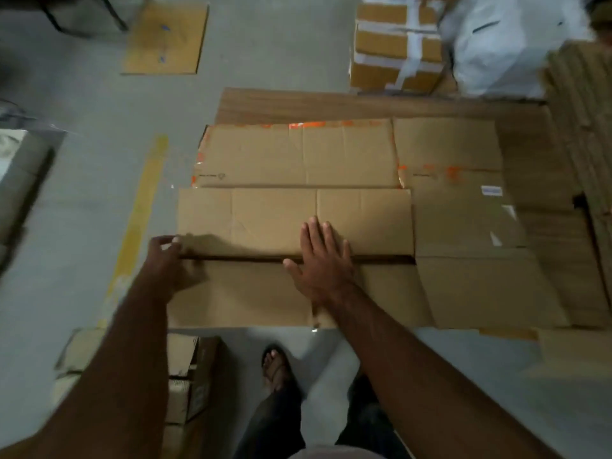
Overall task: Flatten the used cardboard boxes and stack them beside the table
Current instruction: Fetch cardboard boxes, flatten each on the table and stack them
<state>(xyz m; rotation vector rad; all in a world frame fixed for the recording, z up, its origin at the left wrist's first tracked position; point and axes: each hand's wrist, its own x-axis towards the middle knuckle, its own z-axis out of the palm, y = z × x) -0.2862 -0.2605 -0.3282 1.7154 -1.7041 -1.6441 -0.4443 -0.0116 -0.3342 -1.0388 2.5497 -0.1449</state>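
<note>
A flattened brown cardboard box lies in front of me on the wooden table, its flaps spread and a dark fold gap across its middle. My left hand grips the box's left edge with curled fingers. My right hand lies flat with straight fingers, pressing the box at the fold. A second flattened box with orange tape marks and a small white label lies under it to the right.
A tall stack of flattened cardboard stands at the right. A taped box and a person in white are behind the table. A cardboard sheet lies on the floor far left. Closed boxes sit by my feet.
</note>
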